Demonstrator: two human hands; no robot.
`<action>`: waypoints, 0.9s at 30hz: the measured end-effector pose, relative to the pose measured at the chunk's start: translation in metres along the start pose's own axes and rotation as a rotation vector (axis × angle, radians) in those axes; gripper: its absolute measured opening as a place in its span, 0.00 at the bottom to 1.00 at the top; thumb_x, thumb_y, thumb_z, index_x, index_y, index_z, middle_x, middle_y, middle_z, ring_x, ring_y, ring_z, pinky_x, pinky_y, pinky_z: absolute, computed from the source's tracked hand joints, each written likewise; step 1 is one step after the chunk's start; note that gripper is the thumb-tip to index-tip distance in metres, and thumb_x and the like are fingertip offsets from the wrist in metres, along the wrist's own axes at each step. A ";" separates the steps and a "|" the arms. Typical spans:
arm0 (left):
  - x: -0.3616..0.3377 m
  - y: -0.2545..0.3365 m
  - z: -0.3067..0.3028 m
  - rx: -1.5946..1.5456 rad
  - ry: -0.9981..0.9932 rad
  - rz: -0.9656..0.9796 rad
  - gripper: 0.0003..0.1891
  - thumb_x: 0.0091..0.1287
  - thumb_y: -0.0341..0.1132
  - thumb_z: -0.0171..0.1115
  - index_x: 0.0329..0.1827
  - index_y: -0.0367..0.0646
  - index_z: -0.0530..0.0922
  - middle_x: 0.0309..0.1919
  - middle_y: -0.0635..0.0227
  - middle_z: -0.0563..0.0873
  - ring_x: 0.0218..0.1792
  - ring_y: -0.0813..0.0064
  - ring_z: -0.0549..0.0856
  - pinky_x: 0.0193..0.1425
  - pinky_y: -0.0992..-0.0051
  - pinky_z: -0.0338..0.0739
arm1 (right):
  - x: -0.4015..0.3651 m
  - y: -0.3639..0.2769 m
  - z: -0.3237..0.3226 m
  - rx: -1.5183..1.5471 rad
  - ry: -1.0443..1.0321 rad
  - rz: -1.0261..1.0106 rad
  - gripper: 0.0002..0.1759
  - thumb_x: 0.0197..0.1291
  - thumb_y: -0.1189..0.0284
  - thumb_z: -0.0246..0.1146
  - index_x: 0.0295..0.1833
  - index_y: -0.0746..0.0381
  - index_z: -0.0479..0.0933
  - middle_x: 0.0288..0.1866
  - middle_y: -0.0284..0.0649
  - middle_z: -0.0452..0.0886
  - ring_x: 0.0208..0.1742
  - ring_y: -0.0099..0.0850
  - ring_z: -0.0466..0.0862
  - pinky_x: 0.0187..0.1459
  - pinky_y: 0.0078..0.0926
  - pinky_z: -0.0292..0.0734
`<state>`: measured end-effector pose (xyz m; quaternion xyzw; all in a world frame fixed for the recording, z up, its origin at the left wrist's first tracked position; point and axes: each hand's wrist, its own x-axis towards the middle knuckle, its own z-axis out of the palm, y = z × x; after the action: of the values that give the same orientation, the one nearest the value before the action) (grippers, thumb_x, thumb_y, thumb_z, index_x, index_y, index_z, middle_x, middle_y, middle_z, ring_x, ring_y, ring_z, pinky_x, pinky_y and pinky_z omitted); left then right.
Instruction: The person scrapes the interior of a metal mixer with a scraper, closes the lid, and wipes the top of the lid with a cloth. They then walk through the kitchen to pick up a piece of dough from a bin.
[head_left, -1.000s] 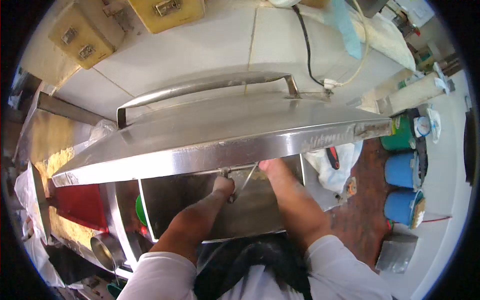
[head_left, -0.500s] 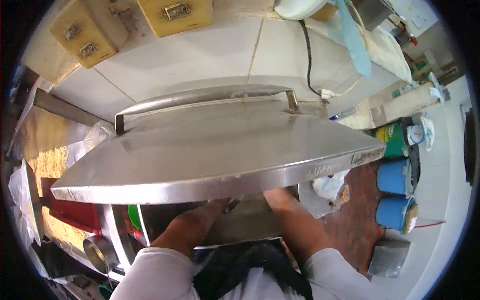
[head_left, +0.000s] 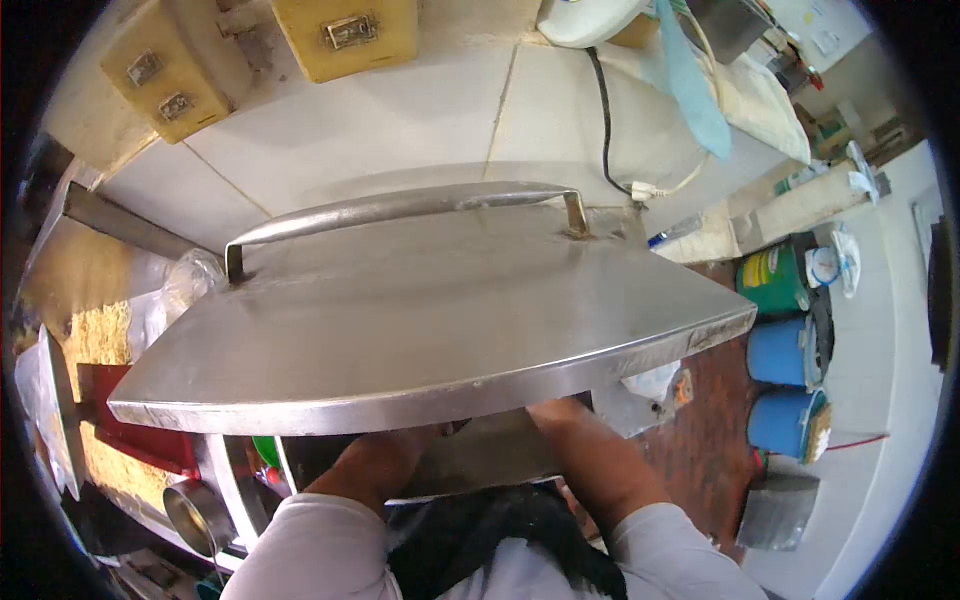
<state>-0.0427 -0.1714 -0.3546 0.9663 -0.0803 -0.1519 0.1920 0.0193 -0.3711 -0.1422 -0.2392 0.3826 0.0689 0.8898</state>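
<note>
A broad stainless steel lid or panel [head_left: 430, 320] with a curved bar handle [head_left: 410, 210] along its far edge fills the middle of the view. Both my arms reach in beneath its near edge. My left forearm [head_left: 370, 465] goes under left of centre, and the hand is hidden past the wrist. To the right, my right forearm [head_left: 600, 455] does the same, its fingers also covered. Between the arms lies a flat metal surface [head_left: 490, 445]. What either hand touches or holds cannot be seen.
Left are a red tray [head_left: 150, 430], a metal pot [head_left: 190, 510] and pale shredded-looking food [head_left: 105, 335]. Right, blue buckets [head_left: 780, 350] and a green bucket [head_left: 770, 275] line the wall above a red-brown floor [head_left: 700, 440]. A black cord [head_left: 607, 120] hangs behind the lid.
The lid and the wall behind it appear slightly lower in the view, and the right-hand buckets sit a little further left. My arms stay in nearly the same place under the lid.
</note>
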 end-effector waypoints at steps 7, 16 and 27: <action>0.014 0.015 -0.028 -0.013 -0.195 -0.030 0.21 0.67 0.45 0.55 0.56 0.39 0.74 0.50 0.55 0.80 0.51 0.60 0.80 0.56 0.65 0.73 | -0.010 -0.005 -0.002 -0.016 -0.001 0.014 0.19 0.67 0.53 0.47 0.50 0.55 0.72 0.41 0.37 0.78 0.40 0.34 0.78 0.40 0.38 0.74; -0.017 0.052 -0.131 -0.133 -0.321 0.063 0.22 0.65 0.46 0.55 0.51 0.36 0.76 0.44 0.51 0.83 0.47 0.55 0.82 0.53 0.63 0.76 | -0.007 -0.010 0.011 -0.256 -0.263 0.140 0.19 0.66 0.53 0.48 0.49 0.55 0.72 0.37 0.36 0.78 0.39 0.34 0.78 0.40 0.38 0.73; -0.135 0.120 -0.301 -0.467 0.030 0.067 0.22 0.64 0.51 0.55 0.47 0.40 0.78 0.33 0.53 0.83 0.39 0.52 0.83 0.45 0.56 0.76 | -0.068 -0.022 0.033 -1.183 0.237 -0.094 0.30 0.59 0.48 0.59 0.60 0.57 0.68 0.48 0.39 0.76 0.44 0.32 0.77 0.42 0.34 0.71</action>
<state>-0.0841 -0.1479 -0.0071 0.8946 -0.0723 -0.1454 0.4164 0.0006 -0.3705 -0.0659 -0.7160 0.3648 0.2035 0.5592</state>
